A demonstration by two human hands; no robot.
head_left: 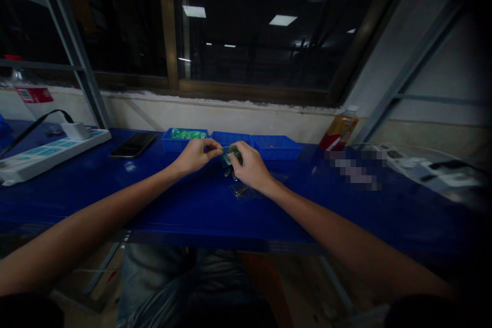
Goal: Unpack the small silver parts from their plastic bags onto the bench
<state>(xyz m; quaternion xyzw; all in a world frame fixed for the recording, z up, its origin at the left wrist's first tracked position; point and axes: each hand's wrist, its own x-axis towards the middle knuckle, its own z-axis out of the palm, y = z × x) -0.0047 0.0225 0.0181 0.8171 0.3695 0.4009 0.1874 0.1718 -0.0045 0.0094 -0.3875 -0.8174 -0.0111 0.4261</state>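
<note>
Both my arms reach forward over a blue table (pixel 115 189). My right hand (pixel 249 166) grips a small green part (pixel 230 155) just above the tabletop. My left hand (pixel 198 154) pinches the same part's left end with thumb and forefinger. The part is mostly hidden by my fingers. A small clear bag (pixel 243 192) with dark bits lies on the table right below my right hand. Behind my hands stand three blue trays in a row: the left tray (pixel 167 143) holds green parts, the middle tray (pixel 230 138) and right tray (pixel 280 151) show no contents.
A black phone (pixel 132 145) lies left of the trays. A white power strip (pixel 46 152) with a plugged charger runs along the far left. A bottle (pixel 340 132) stands at the back right, with white items (pixel 434 169) beyond it. A dark window fills the wall.
</note>
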